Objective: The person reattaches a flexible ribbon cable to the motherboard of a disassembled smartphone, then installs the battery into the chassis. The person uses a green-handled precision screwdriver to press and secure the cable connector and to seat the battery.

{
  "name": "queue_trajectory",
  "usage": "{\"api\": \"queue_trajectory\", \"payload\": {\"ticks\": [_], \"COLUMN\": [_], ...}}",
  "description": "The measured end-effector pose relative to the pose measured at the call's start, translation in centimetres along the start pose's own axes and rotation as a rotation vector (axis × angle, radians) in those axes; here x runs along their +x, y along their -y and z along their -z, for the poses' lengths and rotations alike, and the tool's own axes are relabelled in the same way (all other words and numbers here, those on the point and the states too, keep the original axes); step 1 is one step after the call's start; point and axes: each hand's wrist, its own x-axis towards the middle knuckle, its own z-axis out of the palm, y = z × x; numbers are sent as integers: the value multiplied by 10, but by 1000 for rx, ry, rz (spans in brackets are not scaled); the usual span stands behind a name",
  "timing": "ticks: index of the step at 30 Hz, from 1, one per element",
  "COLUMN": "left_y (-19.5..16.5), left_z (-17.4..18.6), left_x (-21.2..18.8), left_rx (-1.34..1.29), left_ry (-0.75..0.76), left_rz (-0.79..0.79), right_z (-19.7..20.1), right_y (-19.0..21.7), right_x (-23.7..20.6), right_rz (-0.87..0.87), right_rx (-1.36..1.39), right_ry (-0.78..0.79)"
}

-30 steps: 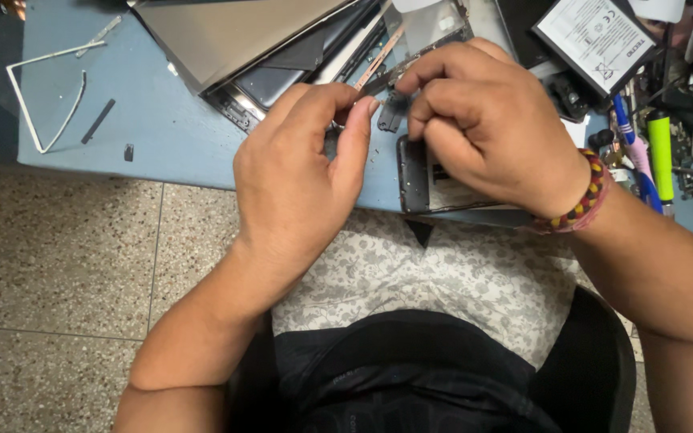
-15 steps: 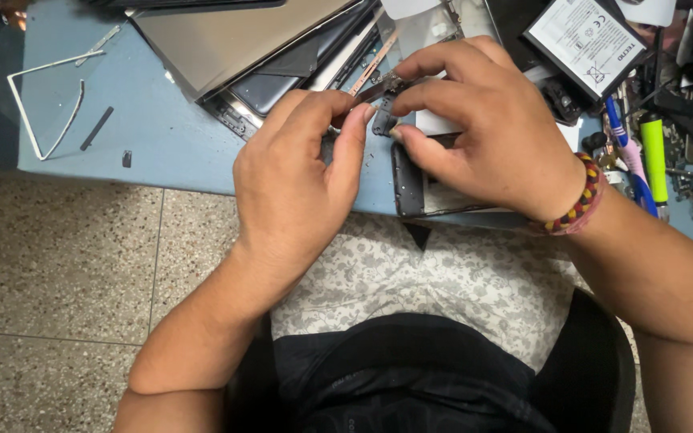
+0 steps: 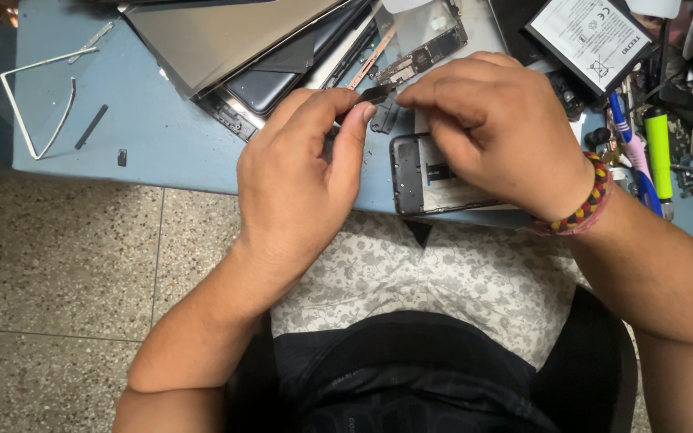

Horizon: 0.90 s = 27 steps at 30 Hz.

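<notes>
Fingertips of our left hand [image 3: 298, 172] and right hand [image 3: 499, 132] pinch 1 small dark part [image 3: 375, 94] at upper centre; a slip could drop it among clutter beside the opened phone [image 3: 419, 172].

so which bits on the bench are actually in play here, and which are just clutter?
In play:
- left hand and right hand, pinching a small dark part between them
- opened phone body under the right hand

Lying about:
- stacked tablet panels
- loose circuit board
- battery pack
- white frame strip
- green-handled tool
</notes>
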Motion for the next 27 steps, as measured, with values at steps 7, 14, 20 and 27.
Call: {"api": "queue_trajectory", "payload": {"ticks": [7, 14, 20, 27], "left_y": [0, -1, -1, 0], "left_z": [0, -2, -2, -3], "left_x": [1, 1, 2, 1], "left_rx": [-1, 7, -2, 3], "left_ry": [52, 59, 53, 75], "left_rz": [12, 5, -15, -19], "right_z": [5, 11, 14, 18], "right_y": [-9, -9, -6, -10], "right_x": [-8, -9, -4, -8], "right_rz": [-12, -90, -61, -121], "right_rx": [63, 103, 54, 181], "right_ry": [77, 39, -5, 33]}}
